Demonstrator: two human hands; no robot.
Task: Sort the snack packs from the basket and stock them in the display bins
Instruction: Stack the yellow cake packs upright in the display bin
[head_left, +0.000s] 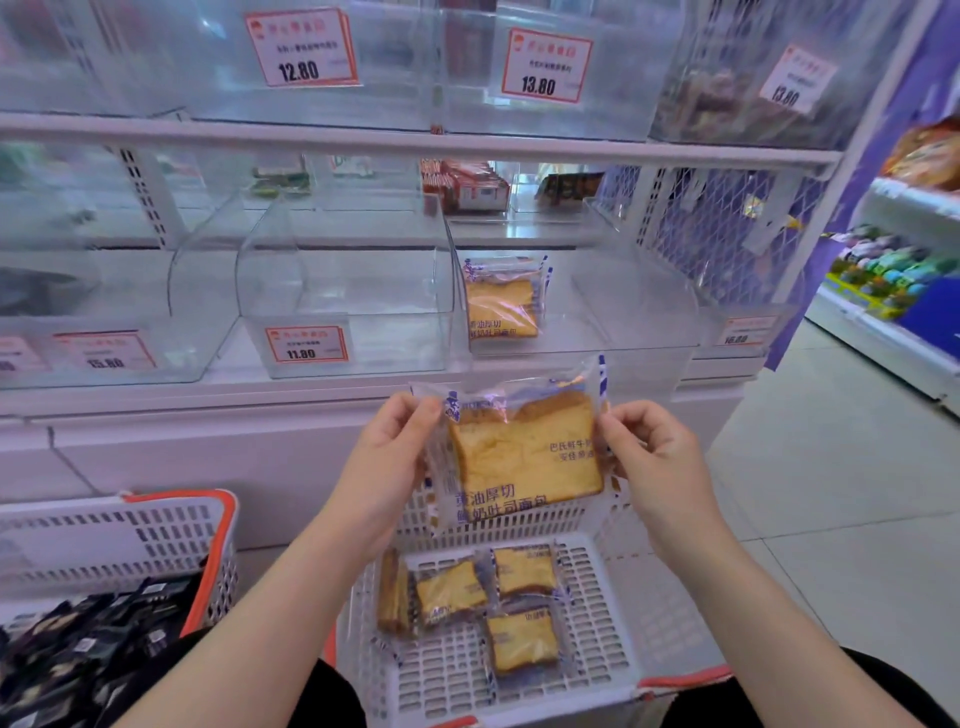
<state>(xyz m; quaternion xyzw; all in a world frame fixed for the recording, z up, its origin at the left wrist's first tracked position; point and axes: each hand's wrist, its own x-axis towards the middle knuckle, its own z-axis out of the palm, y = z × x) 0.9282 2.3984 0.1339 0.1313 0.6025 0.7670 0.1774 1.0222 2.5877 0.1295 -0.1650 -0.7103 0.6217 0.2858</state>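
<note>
While pinched between both hands' fingers (415, 415): bread pack (519, 452)

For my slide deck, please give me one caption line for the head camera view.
Both hands, left hand and right hand, hold a toast pack above the white basket, facing the clear bin holding one matching pack.

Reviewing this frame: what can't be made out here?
- Small print on the price tags in the head view: too small and blurred; only the prices read.
- Contents of the upper right bin: blurred behind cloudy plastic.
- Dark packs in the left basket: cut off by the frame edge; labels unreadable.
</note>
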